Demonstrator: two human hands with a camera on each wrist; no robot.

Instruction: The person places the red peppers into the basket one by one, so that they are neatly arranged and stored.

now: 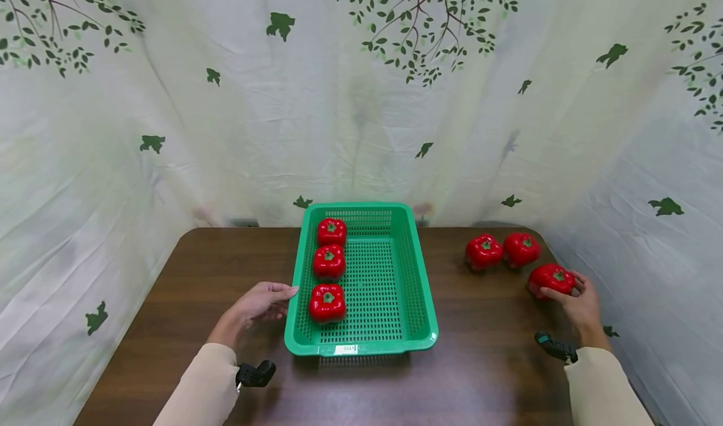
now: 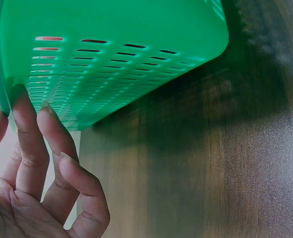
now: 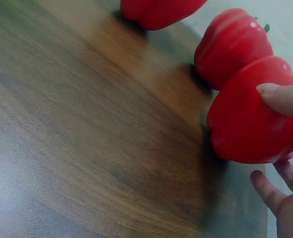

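So, the right hand (image 1: 584,300) has its grip clamped on a glossy red pepper (image 1: 550,280) near the right edge of the brown surface (image 1: 480,376), thumb on the near side and fingers round the far side. Can't really tell whether that pepper is sitting down or raised a little. Just beyond it are two more, pretty much side by side: the left loose pepper (image 1: 484,251) and the right loose pepper (image 1: 521,250), both on the surface toward the back corner, with the right one closer to the held pepper. Over in the middle there's a green basket (image 1: 423,288) with slotted walls and a little white label (image 1: 346,349) on its front rim. Three peppers stand in a row down the left side of it: the back pepper (image 1: 332,232), the middle pepper (image 1: 329,262) and the front pepper (image 1: 327,303), green stems up on all of them. The left hand (image 1: 265,300) is on the basket's left rim, and its grip is together there, thumb on one side of the edge and index finger on the other, while the lower fingers curl loosely by the slotted wall, going by the left wrist view. Both arms are in cream sleeves (image 1: 198,385) with a black device (image 1: 256,374) at each wrist, and behind everything hangs a pale leaf-print cloth (image 1: 316,118).
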